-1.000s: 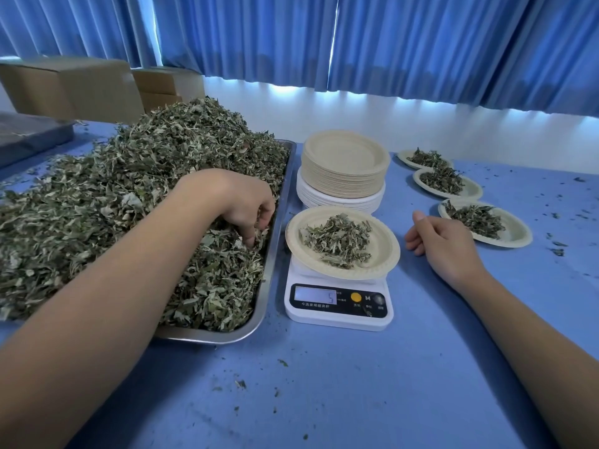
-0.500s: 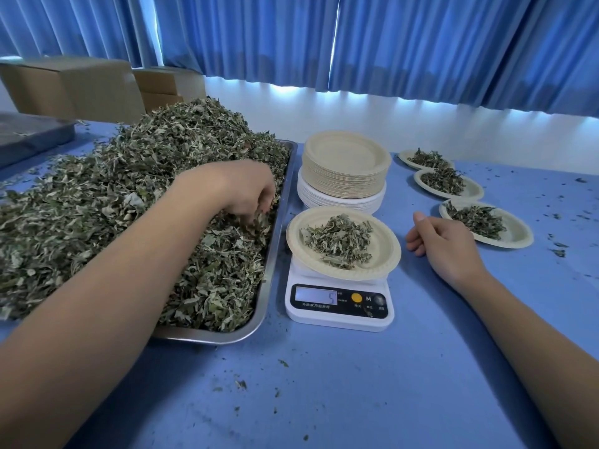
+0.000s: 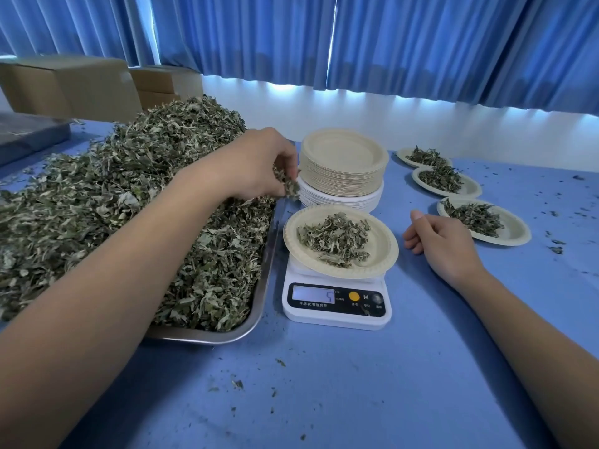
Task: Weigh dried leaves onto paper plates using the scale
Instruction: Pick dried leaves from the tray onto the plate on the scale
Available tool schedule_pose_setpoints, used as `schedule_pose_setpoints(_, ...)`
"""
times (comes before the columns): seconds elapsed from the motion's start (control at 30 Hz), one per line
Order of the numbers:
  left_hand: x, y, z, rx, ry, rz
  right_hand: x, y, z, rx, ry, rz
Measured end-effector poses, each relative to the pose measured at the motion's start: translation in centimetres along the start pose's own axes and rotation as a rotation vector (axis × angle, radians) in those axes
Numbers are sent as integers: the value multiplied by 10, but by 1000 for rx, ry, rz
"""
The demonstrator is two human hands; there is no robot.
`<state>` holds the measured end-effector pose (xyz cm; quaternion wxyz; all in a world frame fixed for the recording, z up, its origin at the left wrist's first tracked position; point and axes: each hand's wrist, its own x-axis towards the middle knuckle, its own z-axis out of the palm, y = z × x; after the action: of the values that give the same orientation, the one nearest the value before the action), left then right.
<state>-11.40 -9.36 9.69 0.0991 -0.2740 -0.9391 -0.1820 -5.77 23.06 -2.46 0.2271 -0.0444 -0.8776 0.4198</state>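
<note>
Left hand (image 3: 259, 163) is raised at the right rim of the metal tray (image 3: 262, 296), its fingers (image 3: 285, 160) pinching a small clump of dried leaves (image 3: 288, 187). Right hand (image 3: 444, 244) rests on the blue tabletop (image 3: 324, 384), loosely curled, holding nothing. Between them, a paper plate (image 3: 382, 247) carrying leaves sits on the scale (image 3: 337, 303), display reading 5. Three filled plates (image 3: 513, 229) lie far right.

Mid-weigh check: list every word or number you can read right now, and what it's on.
"5": on the scale's display.
"M": on the scale's front panel, beside the orange button.
Small print under the display and the buttons: too small and blurred to read.
No other print shows.
</note>
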Motion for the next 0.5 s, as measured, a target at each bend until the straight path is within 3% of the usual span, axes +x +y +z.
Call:
schedule_pose_setpoints(0.1,-1,11,7,-105,-12,138,0,1,1,0,-3,7)
schedule_pose_setpoints(0.23,-3,17,19,-158,-239,198,0,1,0,3,-6,0)
schedule_pose_setpoints(0.3,-3,16,18,-115,-266,218,0,2,0,1,-5,-2)
schedule_pose_setpoints(0.43,-1,7,7,-16,-161,121,0,1,0,-5,-10,2)
schedule_pose_setpoints(0.5,0,-2,5,125,-237,33,0,1,0,-7,-10,0)
